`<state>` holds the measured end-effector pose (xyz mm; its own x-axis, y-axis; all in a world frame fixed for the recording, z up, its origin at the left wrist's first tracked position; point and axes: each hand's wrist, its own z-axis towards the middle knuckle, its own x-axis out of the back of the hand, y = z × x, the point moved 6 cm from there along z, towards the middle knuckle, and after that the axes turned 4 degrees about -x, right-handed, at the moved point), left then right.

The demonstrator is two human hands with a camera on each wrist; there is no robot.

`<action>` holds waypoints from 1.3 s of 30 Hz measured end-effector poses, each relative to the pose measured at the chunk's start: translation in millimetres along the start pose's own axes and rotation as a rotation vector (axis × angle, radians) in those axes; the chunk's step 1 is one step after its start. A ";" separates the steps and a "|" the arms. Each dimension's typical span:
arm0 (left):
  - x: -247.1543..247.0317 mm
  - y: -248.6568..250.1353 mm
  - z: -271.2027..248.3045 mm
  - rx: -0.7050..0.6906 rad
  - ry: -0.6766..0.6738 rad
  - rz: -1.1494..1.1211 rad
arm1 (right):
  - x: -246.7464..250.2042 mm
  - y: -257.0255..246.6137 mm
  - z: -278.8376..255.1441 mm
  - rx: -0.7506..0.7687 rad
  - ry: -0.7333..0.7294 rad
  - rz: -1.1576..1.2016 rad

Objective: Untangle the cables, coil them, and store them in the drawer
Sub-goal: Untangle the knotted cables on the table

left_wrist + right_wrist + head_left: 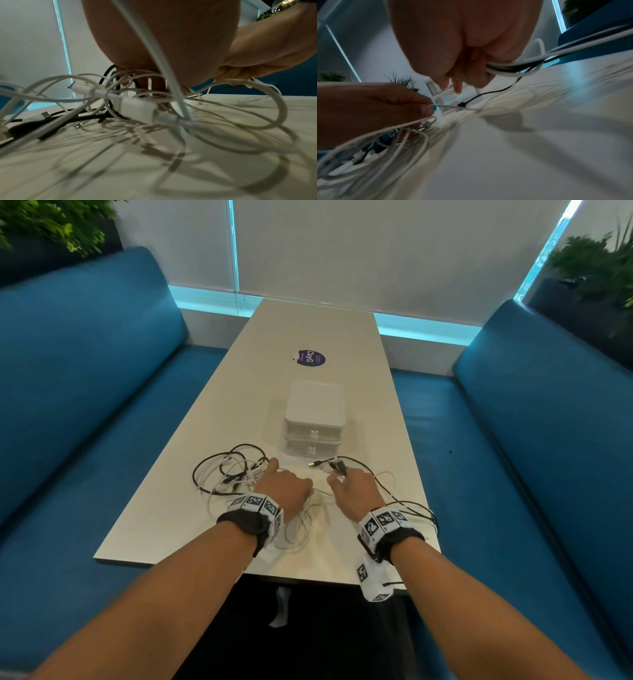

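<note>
A tangle of black and white cables [227,474] lies on the white table [164,529] in front of a small white two-drawer unit [313,419], both drawers closed. My left hand [286,486] reaches into the tangle [130,97] and pinches a thin white cable [453,106] between thumb and forefinger. My right hand [354,491] curls its fingers round a bundle of white and black cables [513,67]. Those cables trail off to the table's right edge [416,513]. A black cable's plug [314,464] lies loose between the hands and the drawers.
Blue benches [85,392] [534,422] flank the narrow table. A purple sticker [311,358] sits behind the drawer unit. Plants stand at the back left and back right. The table's near edge [239,571] runs just under my wrists.
</note>
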<state>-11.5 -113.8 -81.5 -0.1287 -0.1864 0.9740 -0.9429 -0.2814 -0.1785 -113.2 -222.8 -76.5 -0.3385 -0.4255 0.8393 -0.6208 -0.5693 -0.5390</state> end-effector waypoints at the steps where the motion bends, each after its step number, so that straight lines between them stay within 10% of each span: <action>1: 0.7 0.4 0.4 0.008 0.007 -0.014 | -5.0 -4.7 -1.5 0.015 -0.047 0.015; 9: -1.9 0.6 -3.5 0.005 0.005 0.000 | -17.9 -3.2 -1.6 0.020 -0.187 -0.011; 22: -13.1 -7.7 0.0 -0.012 -0.047 0.048 | 23.2 48.1 12.4 -0.263 0.053 -0.072; 31: -5.1 -1.2 -1.9 -0.052 0.002 0.070 | 1.4 -13.8 5.4 0.117 -0.021 0.124; 39: 2.6 5.0 -0.3 -0.107 0.023 0.059 | 8.0 -19.3 -1.3 0.165 0.036 0.166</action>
<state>-16.6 -115.3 -79.8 -0.1910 -0.1777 0.9654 -0.9606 -0.1683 -0.2210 -104.9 -214.3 -59.3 -0.4527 -0.4992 0.7388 -0.4317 -0.6023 -0.6715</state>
